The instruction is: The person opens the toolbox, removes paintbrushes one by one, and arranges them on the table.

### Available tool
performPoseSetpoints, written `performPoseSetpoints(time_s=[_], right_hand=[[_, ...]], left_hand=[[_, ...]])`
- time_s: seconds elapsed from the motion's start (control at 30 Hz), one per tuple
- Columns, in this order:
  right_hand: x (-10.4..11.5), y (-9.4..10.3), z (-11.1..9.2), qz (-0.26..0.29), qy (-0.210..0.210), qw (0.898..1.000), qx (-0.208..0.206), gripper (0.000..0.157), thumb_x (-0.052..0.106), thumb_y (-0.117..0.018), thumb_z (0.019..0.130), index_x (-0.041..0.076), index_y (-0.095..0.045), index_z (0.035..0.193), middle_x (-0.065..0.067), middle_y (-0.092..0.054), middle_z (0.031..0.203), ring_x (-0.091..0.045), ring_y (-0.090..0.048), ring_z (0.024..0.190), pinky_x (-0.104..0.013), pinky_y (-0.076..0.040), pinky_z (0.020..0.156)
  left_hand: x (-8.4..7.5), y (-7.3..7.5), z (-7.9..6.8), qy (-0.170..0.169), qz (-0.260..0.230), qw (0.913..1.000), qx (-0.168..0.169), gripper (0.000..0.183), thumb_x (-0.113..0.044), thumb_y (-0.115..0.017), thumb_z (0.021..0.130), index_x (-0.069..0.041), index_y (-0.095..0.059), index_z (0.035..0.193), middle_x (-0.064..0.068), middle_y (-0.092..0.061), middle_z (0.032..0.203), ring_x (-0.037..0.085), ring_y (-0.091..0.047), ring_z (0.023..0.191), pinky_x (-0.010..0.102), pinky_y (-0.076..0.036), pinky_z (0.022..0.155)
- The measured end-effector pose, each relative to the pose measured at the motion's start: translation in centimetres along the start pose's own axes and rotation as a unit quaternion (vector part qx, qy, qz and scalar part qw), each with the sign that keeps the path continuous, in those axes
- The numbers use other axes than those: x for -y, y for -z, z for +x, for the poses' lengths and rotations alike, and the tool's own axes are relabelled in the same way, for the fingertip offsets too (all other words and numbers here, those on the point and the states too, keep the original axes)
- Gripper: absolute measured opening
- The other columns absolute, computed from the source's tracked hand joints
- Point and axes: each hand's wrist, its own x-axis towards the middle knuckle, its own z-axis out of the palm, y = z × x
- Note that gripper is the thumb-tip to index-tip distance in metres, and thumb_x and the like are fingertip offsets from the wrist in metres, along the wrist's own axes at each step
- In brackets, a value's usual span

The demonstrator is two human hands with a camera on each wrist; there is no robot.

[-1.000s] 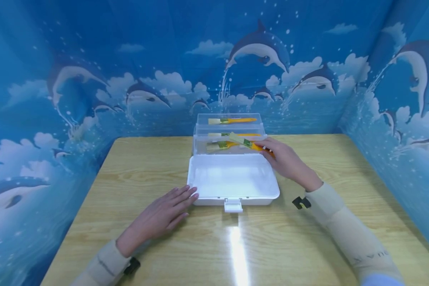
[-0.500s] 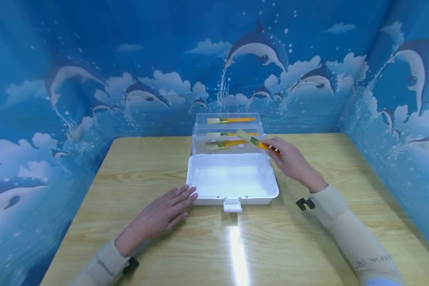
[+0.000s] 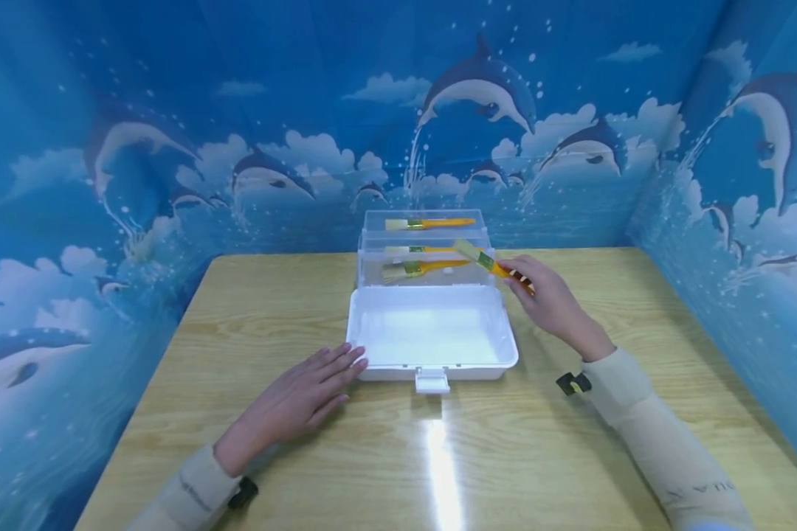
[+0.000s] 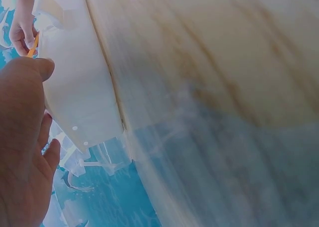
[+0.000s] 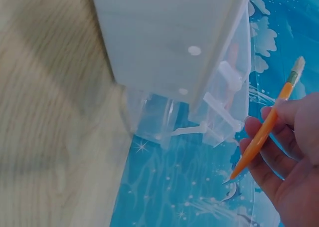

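A white plastic box [image 3: 432,324] stands open on the table, its clear tiered trays [image 3: 372,258] folded up at the back. My right hand [image 3: 550,304] pinches a paintbrush [image 3: 498,269] by its orange handle, beside the trays' right end. The pale bristles point up and left. In the right wrist view the same paintbrush [image 5: 269,122] slants between thumb and fingers. My left hand [image 3: 299,394] lies with straight fingers, its fingertips on the box's front left corner. Three more brushes lie in the trays: a top one [image 3: 432,223], a partly covered middle one [image 3: 412,250] and a lower one [image 3: 421,269].
The box's front latch [image 3: 432,380] hangs down over the wooden table [image 3: 272,317]. A blue curtain [image 3: 345,81] with dolphins rises behind the table and along both sides.
My right hand has drawn the paintbrush to the right, away from in front of the trays, uncovering more of the lower brush. My left hand stays on the box corner.
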Motion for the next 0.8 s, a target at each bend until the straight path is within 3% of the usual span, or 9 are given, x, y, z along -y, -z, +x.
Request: performPoseSetpoints(time_s=[0.23,0.8], right_hand=[[-1.0,0.0,-0.4,0.01,-0.012,1.0,-0.021,0.032,0.002,-0.058,0.102,-0.003,-0.061,0.134,-0.021,-0.066,0.119,-0.03,-0.067,0.096,-0.044,-0.062,0.074],[-3.0,-0.5,-1.5,0.01,-0.046,0.998,-0.031,0.035,0.004,-0.058,0.102,-0.002,-0.059,0.137,-0.021,-0.065,0.12,-0.031,-0.067,0.096,-0.046,-0.062,0.075]], left_hand=[[0.1,0.0,0.1,-0.001,0.01,0.9999,0.003,0.06,-0.03,-0.055,0.105,-0.013,-0.034,0.159,0.003,-0.029,0.167,0.022,-0.028,0.154,0.045,-0.028,0.125],[0.1,-0.1,0.0,-0.002,0.015,0.9999,-0.001,0.061,-0.029,-0.056,0.104,-0.013,-0.035,0.159,0.003,-0.03,0.166,0.022,-0.029,0.153,0.044,-0.028,0.126]])
